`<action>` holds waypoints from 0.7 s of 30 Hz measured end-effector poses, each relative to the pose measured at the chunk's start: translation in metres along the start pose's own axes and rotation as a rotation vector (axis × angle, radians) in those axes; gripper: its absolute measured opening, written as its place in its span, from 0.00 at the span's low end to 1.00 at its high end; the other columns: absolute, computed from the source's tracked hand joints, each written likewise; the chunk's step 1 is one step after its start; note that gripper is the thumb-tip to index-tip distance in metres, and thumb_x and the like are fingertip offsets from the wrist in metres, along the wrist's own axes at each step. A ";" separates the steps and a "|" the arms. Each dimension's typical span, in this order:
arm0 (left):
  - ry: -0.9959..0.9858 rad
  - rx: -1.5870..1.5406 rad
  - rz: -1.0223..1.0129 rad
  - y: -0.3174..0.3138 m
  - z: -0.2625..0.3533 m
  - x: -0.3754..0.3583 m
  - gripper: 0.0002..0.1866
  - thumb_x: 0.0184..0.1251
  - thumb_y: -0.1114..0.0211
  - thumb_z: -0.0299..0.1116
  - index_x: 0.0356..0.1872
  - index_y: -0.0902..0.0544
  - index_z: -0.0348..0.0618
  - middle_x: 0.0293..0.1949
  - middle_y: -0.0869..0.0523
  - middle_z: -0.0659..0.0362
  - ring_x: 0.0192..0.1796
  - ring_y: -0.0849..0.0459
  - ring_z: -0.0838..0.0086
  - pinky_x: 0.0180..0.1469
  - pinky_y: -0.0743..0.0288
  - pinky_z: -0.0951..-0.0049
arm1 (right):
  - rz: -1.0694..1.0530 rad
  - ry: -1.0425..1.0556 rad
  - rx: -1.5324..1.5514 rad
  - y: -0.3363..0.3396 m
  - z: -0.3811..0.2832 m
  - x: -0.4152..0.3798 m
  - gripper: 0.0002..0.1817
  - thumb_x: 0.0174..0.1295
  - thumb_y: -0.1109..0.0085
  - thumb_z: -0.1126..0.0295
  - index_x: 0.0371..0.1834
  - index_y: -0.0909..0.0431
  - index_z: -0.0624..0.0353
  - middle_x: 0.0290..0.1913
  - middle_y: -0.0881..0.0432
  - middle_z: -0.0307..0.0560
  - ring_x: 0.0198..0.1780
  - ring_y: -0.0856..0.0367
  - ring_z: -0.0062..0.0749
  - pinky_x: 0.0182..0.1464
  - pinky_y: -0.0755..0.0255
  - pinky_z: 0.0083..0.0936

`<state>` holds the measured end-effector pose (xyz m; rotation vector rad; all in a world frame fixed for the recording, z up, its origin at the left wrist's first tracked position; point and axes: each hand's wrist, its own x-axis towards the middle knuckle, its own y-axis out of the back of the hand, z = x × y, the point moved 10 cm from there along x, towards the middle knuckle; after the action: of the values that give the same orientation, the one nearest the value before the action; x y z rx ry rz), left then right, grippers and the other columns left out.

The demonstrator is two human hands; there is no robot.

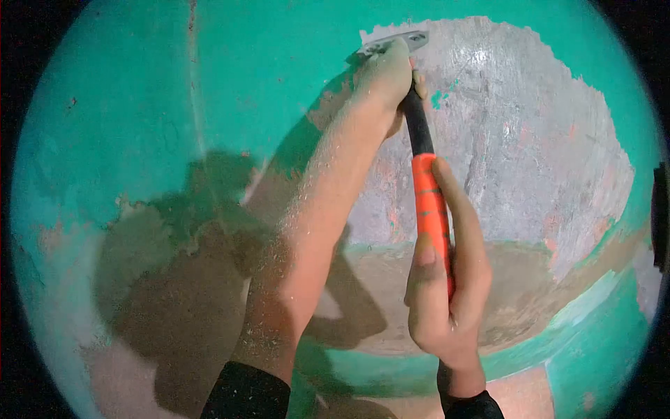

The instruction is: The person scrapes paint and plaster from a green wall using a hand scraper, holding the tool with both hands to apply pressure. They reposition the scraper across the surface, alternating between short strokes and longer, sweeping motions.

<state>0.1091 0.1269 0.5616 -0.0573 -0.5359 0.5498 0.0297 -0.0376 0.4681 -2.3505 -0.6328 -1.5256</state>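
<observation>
A long-handled paint scraper [421,133] with a black and orange handle lies against the wall, its grey head near the upper left edge of a bare patch [516,133]. My left hand [388,77] is closed around the handle just below the head, thumb pressed on the head. Lower down, my right hand [450,293] holds the orange grip, with its index finger stretched along the side. White flakes and dust cling to my left forearm. Part of the blade edge is hidden behind the left hand.
Green paint [272,56] covers the wall around the pale grey patch, with ragged edges. A brown area [502,293] lies below the patch. My shadow [174,293] falls on the left. A dark object [659,216] shows at the right edge.
</observation>
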 end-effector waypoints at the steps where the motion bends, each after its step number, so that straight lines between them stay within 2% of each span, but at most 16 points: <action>1: -0.003 -0.021 -0.007 0.003 -0.003 -0.004 0.21 0.77 0.60 0.50 0.25 0.36 0.50 0.18 0.34 0.65 0.16 0.37 0.77 0.21 0.37 0.74 | -0.004 -0.012 0.013 -0.001 -0.003 0.009 0.27 0.70 0.56 0.68 0.71 0.39 0.65 0.52 0.20 0.48 0.20 0.37 0.10 0.23 0.41 0.12; 6: -0.019 -0.050 -0.002 0.008 0.001 0.005 0.18 0.75 0.58 0.48 0.27 0.35 0.48 0.19 0.33 0.65 0.17 0.35 0.79 0.21 0.36 0.75 | -0.049 -0.071 0.028 -0.005 -0.007 0.007 0.27 0.70 0.56 0.68 0.71 0.39 0.67 0.56 0.22 0.49 0.21 0.35 0.10 0.24 0.39 0.12; 10: -0.008 -0.051 -0.019 0.007 -0.010 -0.007 0.16 0.74 0.56 0.47 0.29 0.35 0.47 0.20 0.32 0.65 0.17 0.34 0.80 0.21 0.35 0.76 | -0.016 0.161 -0.080 -0.005 -0.005 0.016 0.26 0.71 0.56 0.67 0.70 0.38 0.67 0.58 0.23 0.49 0.24 0.36 0.11 0.27 0.39 0.11; 15: -0.060 -0.097 -0.019 0.005 0.011 0.011 0.14 0.73 0.54 0.45 0.32 0.34 0.46 0.21 0.30 0.65 0.18 0.33 0.81 0.21 0.34 0.77 | -0.031 -0.053 0.049 -0.004 0.004 0.002 0.26 0.70 0.58 0.69 0.71 0.39 0.67 0.58 0.23 0.49 0.26 0.35 0.09 0.27 0.40 0.11; 19: -0.130 -0.165 -0.027 -0.001 0.035 0.027 0.13 0.72 0.52 0.43 0.34 0.33 0.45 0.22 0.29 0.65 0.18 0.32 0.83 0.21 0.34 0.78 | -0.029 -0.057 0.054 -0.003 0.004 0.011 0.27 0.70 0.58 0.69 0.72 0.40 0.66 0.59 0.23 0.50 0.20 0.37 0.09 0.22 0.42 0.11; 21: -0.146 -0.177 -0.042 0.000 0.037 0.030 0.12 0.71 0.51 0.43 0.35 0.33 0.44 0.22 0.28 0.65 0.18 0.31 0.83 0.21 0.33 0.78 | -0.046 -0.049 0.077 -0.004 0.003 0.014 0.28 0.69 0.58 0.70 0.72 0.42 0.66 0.58 0.23 0.52 0.22 0.36 0.12 0.24 0.40 0.13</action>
<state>0.1127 0.1388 0.6074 -0.1749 -0.7263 0.4661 0.0347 -0.0304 0.4794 -2.3369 -0.7488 -1.4399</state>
